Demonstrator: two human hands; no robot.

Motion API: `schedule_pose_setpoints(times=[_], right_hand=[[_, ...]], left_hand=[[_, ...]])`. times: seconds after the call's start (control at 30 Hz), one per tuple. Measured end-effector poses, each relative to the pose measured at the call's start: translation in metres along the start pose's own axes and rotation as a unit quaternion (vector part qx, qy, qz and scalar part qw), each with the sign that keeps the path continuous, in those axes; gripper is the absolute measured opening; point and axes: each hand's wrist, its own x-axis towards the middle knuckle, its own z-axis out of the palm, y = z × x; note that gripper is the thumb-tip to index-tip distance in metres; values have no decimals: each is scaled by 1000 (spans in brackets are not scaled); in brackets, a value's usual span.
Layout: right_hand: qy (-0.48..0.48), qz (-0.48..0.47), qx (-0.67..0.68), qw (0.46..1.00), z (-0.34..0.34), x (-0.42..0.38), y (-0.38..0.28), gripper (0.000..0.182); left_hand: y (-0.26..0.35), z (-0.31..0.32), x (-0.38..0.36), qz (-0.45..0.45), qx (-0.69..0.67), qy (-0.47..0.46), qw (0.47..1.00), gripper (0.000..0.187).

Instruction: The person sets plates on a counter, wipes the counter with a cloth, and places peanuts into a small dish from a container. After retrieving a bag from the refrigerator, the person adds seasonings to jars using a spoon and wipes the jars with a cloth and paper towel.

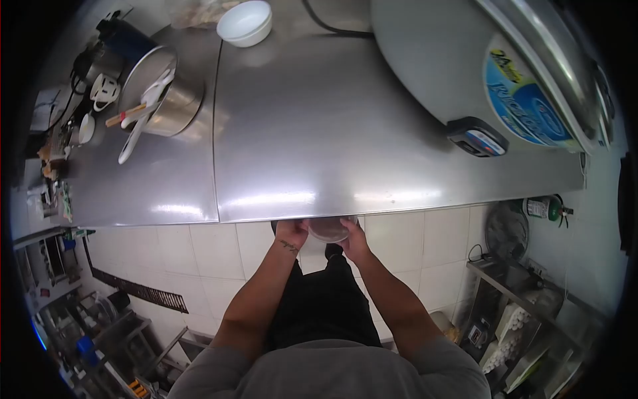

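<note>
The left hand point(291, 234) and right hand point(354, 241) held a clear bowl point(328, 231) between them. The table point(299, 146) hid part of it. A white bowl point(244, 24) sat far back.

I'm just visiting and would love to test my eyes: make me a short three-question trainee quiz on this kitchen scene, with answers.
1. Which item sticks out over the rim of the metal pot?
a) a ladder
b) a white spoon
c) a fire hose

2. True or false: the left hand and the right hand both hold one round bowl.

3. Fill the gap: the fire extinguisher is at the picture's ____ side.

Key: 1 b; 2 true; 3 right.
</note>
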Motion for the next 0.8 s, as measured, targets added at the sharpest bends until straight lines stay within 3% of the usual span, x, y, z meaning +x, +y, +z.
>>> schedule_pose_setpoints(times=[0.1,0.17,0.33,0.57,0.7,0.73,0.8], right_hand=[[60,-90,27,994,17,23,22,45],[96,-126,74,985,21,42,25,44],[250,-268,136,920,19,95,5,35],[228,-278,89,929,13,142,-34,36],[205,-281,-111,931,1,146,-45,37],[202,-336,-246,887,-11,133,-34,38],[209,-436,-459,746,-39,92,-2,38]], left_hand=[[7,7,-9,25,5,2,1000,13],[9,-9,9,-5,1,-2,1000,12],[15,-6,8,-20,-9,-18,1000,11],[26,10,-13,-41,-11,11,999,13],[23,6,-9,-32,-2,8,999,14],[24,1,-4,-33,-9,-5,999,14],[24,-23,19,-23,106,18,994,16]])
